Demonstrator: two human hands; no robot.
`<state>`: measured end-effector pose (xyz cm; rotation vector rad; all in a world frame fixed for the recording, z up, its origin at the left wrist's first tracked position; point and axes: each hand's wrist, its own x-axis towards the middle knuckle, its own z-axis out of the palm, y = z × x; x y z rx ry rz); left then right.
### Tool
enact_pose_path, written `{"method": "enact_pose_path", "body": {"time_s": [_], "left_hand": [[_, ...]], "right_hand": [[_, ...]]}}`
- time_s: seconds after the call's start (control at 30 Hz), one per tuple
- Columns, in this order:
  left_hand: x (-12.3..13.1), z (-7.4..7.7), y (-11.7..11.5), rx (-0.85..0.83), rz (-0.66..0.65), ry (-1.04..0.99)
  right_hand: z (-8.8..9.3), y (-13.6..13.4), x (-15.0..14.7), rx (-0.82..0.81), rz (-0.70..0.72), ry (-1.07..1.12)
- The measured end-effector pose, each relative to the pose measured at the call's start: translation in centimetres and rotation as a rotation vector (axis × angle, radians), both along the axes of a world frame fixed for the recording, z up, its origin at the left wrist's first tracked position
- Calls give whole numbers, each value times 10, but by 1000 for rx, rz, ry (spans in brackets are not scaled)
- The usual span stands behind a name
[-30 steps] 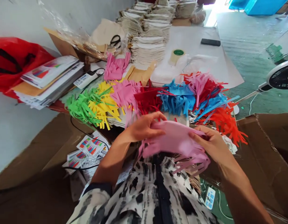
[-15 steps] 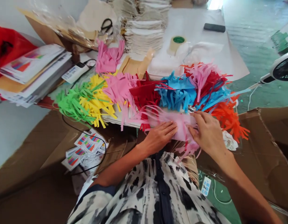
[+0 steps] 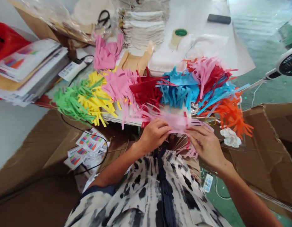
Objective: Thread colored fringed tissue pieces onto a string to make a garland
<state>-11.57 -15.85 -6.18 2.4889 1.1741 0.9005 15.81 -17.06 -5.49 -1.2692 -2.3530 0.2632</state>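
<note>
My left hand [image 3: 155,135] and my right hand [image 3: 205,145] both pinch a pink fringed paper strip [image 3: 176,122], held flat and taut above my lap at the table's near edge. Its fringe hangs down toward my patterned shirt. Just beyond it lie fringed paper bunches: pink [image 3: 119,86], red [image 3: 146,91], blue [image 3: 179,90] and orange [image 3: 228,115], with yellow [image 3: 96,101] and green [image 3: 72,104] further left. A separate pink bundle [image 3: 107,52] lies further back.
Black-handled scissors [image 3: 103,18], a tape roll [image 3: 178,37] and stacked cream fabric pieces [image 3: 143,31] lie beyond the paper. A stack of printed sheets [image 3: 27,66] is at left. Cardboard flaps [image 3: 261,151] surround me, and a fan [image 3: 288,64] stands at right.
The pink strip has gone from a bunched, raised shape to a flat, stretched band between my hands. My hands have lowered and drawn closer to my body, and the view has tilted slightly.
</note>
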Motion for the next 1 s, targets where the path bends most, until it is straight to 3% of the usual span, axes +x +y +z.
{"method": "enact_pose_path", "body": {"time_s": [0.17,0.27,0.37,0.57,0.8,0.9,1.0], "left_hand": [[-9,7,3,-192,146,-58],[-7,10,10,-272,280,-5],[-1,13,22,-301,370,163],[9,20,40,-314,361,415],[13,18,47,-323,391,526],[14,15,48,-227,389,502],[13,12,44,44,364,394]], "right_hand": [[6,13,5,-156,-33,169],[9,21,4,-291,-164,175],[13,28,-2,-344,-331,27],[19,32,-19,-312,-436,-316],[16,27,-28,-274,-480,-415],[15,26,-28,-260,-489,-419],[14,27,-30,-253,-491,-422]]}}
